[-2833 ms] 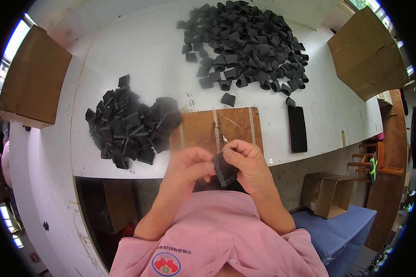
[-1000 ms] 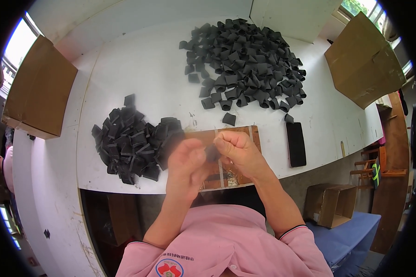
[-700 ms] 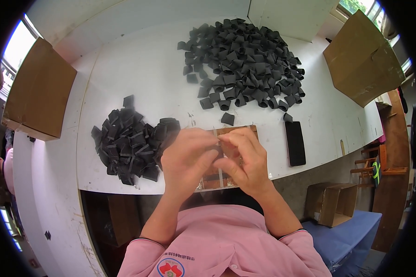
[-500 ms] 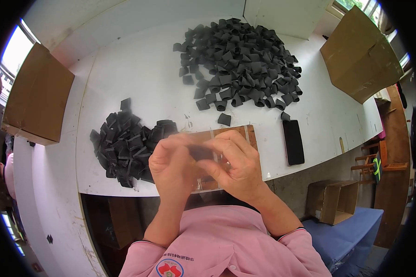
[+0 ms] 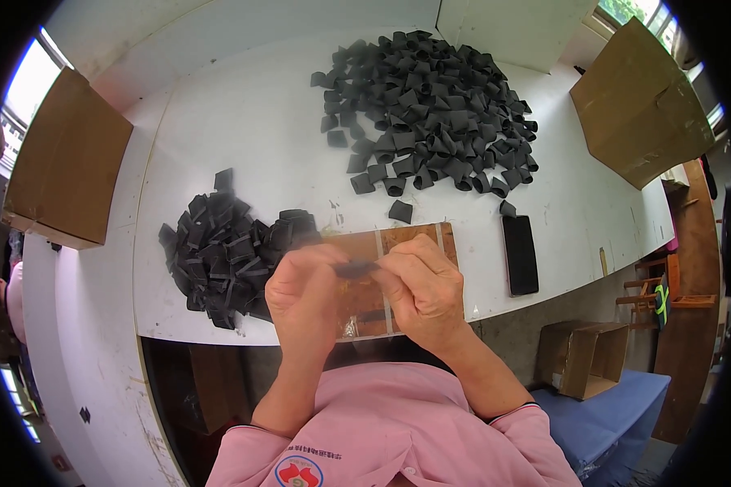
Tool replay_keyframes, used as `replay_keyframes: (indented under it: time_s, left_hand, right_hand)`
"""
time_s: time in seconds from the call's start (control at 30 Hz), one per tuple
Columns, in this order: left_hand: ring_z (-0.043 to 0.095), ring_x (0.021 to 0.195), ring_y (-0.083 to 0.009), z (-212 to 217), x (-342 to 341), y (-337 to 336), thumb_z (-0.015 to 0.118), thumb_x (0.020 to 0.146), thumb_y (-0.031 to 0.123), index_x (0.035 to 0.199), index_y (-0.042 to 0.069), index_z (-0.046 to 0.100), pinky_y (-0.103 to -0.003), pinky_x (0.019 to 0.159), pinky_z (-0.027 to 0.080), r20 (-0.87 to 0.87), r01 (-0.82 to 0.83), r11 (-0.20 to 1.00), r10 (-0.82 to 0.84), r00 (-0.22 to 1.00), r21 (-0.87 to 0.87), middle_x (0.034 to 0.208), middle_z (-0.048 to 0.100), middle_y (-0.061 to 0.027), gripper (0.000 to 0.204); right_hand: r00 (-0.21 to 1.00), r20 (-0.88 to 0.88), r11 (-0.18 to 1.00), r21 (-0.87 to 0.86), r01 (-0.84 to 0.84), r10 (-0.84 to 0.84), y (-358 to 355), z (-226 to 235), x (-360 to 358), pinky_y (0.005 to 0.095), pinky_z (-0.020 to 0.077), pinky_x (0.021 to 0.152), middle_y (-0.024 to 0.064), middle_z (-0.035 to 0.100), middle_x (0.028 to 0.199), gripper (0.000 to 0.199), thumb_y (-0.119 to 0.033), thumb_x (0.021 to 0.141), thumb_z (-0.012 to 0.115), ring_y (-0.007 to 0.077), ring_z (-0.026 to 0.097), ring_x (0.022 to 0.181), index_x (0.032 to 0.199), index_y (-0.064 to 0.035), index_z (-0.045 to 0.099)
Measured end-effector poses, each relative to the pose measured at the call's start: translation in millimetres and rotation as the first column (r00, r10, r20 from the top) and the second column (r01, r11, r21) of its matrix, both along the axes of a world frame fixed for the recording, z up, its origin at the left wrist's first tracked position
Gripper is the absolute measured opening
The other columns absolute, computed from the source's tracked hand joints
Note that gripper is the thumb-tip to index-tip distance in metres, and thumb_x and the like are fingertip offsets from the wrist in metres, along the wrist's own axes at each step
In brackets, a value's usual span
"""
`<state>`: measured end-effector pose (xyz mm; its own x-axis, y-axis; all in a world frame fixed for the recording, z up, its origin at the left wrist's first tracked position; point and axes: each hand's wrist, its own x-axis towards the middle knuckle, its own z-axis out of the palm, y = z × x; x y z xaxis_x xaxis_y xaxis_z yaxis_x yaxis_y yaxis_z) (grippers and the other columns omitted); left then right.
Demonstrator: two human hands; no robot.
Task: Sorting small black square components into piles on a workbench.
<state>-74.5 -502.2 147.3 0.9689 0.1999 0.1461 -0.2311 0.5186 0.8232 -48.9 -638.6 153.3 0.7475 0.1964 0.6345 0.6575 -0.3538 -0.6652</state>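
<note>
One black piece (image 5: 356, 269) is pinched between our left hand (image 5: 304, 290) and right hand (image 5: 422, 288). Beyond them, we see heaped black tubes (image 5: 443, 105).

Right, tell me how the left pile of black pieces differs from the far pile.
The left pile is smaller; the far pile spreads wider. Pieces in the left pile look mostly flat, some with visible strips; many in the far pile look curved, with open ends. The left pile lies nearer the person than the far pile. Both are dark, on the white tabletop.
</note>
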Motion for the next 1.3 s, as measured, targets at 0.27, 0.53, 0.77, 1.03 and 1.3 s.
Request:
replay_keyframes:
  time_s: [0.27,0.53,0.77,1.03,1.3]
  left_hand:
    - [0.049,0.082,-0.0180,2,0,0,0.056,0.082,0.008,0.082,0.000,0.052,-0.030,0.080,0.037,0.066,-0.076,0.993,0.070,0.995,0.087,0.083,0.055,-0.0110,0.009]
    - [0.050,0.079,-0.0172,-9,-3,-1,0.057,0.082,0.007,0.080,-0.001,0.052,-0.028,0.076,0.038,0.092,-0.142,0.970,0.126,0.988,0.200,0.082,0.055,-0.0104,0.009]
    - [0.049,0.078,-0.0156,-14,-6,-3,0.055,0.082,0.005,0.081,-0.001,0.051,-0.026,0.075,0.038,0.110,-0.166,0.945,0.140,0.984,0.283,0.082,0.055,-0.0101,0.007]
    - [0.045,0.070,-0.0052,-25,32,34,0.052,0.080,0.000,0.083,-0.002,0.054,-0.019,0.063,0.037,-0.017,-0.250,0.793,0.311,0.950,0.555,0.081,0.055,-0.0034,0.005]
    - [0.055,0.085,-0.0380,-120,177,221,0.058,0.073,0.017,0.087,-0.006,0.056,-0.043,0.074,0.044,0.067,0.094,-0.157,0.786,0.614,0.983,0.086,0.058,-0.0234,0.027]
  right_hand:
    - [0.999,-0.013,0.999,-0.032,-0.039,0.038,-2,12,10,0.0293,0.0436,0.051,0.0076,0.054,0.073,0.015,-0.001,0.065,0.066,0.0205,0.053,0.062,0.078,-0.0012,0.058]
    - [0.975,-0.124,0.980,0.093,-0.176,0.187,-1,-5,12,0.0283,0.0427,0.053,0.0073,0.054,0.071,0.015,-0.001,0.065,0.067,0.0207,0.053,0.062,0.077,-0.0013,0.057]
    - [0.983,-0.050,0.983,0.047,-0.177,0.179,-1,-2,9,0.0291,0.0421,0.052,0.0062,0.052,0.068,0.016,0.000,0.065,0.066,0.0202,0.051,0.061,0.077,-0.0017,0.056]
    - [0.886,-0.369,0.959,0.157,-0.237,0.279,-22,29,22,0.0240,0.0380,0.046,0.0042,0.053,0.063,0.005,0.000,0.074,0.059,0.0108,0.049,0.054,0.071,0.0004,0.055]
    - [0.712,-0.700,0.915,0.324,0.239,0.062,-39,-19,17,0.0162,0.0376,0.050,0.0036,0.058,0.070,0.022,-0.014,0.087,0.051,0.0038,0.047,0.057,0.097,0.0030,0.057]
